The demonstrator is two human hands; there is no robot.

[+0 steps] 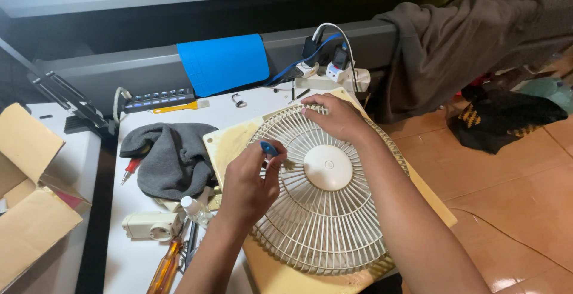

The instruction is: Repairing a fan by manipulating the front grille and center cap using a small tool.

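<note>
Left hand (248,186) is clenching a blue-handled tool (269,148), its tip pointing right into the cream fan grille (325,210) lying flat on a yellowed board (224,142). Right hand (334,117) is pressing open-fingered on the grille's far rim, holding nothing. Tool shaft is mostly hidden by fingers; its kind is unclear.

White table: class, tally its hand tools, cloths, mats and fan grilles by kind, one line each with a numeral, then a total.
Screwdrivers: 3, orange-handled, red-handled, blue-handled in the left hand
Grey cloth: 1
Blue mat: 1
Fan grille: 1, under the right hand
Total: 6
</note>
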